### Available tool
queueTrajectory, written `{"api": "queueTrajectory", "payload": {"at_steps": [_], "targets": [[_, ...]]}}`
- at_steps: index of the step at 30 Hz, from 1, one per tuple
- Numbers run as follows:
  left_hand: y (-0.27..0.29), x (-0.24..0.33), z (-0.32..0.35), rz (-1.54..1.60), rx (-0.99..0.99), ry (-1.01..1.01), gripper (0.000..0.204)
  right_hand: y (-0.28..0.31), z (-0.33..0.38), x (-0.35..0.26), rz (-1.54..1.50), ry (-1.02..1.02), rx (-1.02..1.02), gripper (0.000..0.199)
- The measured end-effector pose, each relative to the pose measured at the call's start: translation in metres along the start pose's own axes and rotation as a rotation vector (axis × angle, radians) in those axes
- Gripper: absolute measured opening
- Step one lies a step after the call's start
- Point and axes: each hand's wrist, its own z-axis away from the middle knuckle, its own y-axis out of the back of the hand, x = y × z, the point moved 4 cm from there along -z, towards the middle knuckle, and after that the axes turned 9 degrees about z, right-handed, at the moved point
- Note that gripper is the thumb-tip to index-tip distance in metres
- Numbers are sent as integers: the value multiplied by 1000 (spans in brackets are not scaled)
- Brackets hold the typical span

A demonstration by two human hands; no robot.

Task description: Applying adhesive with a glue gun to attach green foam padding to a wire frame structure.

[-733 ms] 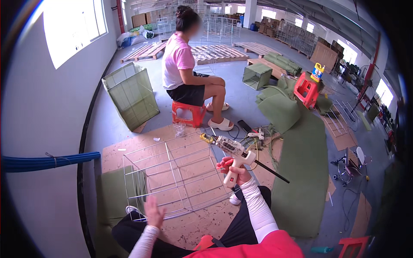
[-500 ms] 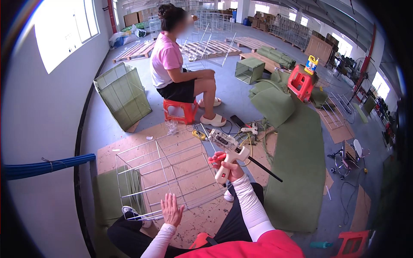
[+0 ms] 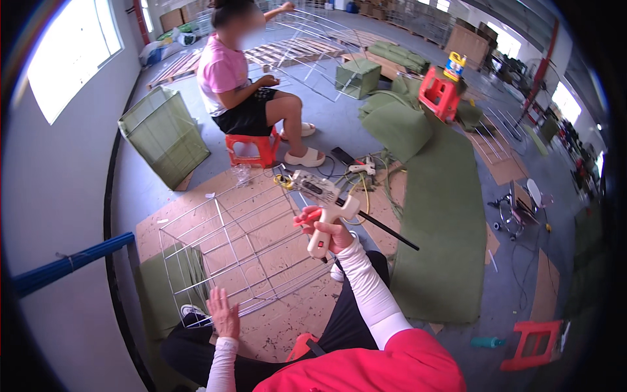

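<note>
My right hand grips a white glue gun by its handle, fingers wrapped round it near the red trigger. A long black glue stick sticks out of its back end, and its soiled front points up and left over the far right part of a wire frame. This silver wire frame, box-shaped, lies in front of me on cardboard. At its near edge my left hand is open, fingers stretched out, holding nothing; whether it touches the wires I cannot tell.
A co-worker on a red stool handles another wire frame. Green sheet material runs along my right; folded green sheets lie left. Beyond the frame sit a second glue gun and cables. A green-covered box stands far left.
The view has shifted, moving the scene left and up. My left hand has moved slightly left along the frame's near edge. The co-worker's near hand has lifted off the knee.
</note>
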Motion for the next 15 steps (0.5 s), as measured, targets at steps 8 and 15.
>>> {"api": "queueTrajectory", "payload": {"at_steps": [8, 15], "targets": [[6, -17, 16, -34, -24, -39, 67, -4, -3, 6, 80, -37, -33, 39], [-27, 37, 0, -40, -87, -96, 69, -3, -2, 7, 132, -26, -40, 41]]}}
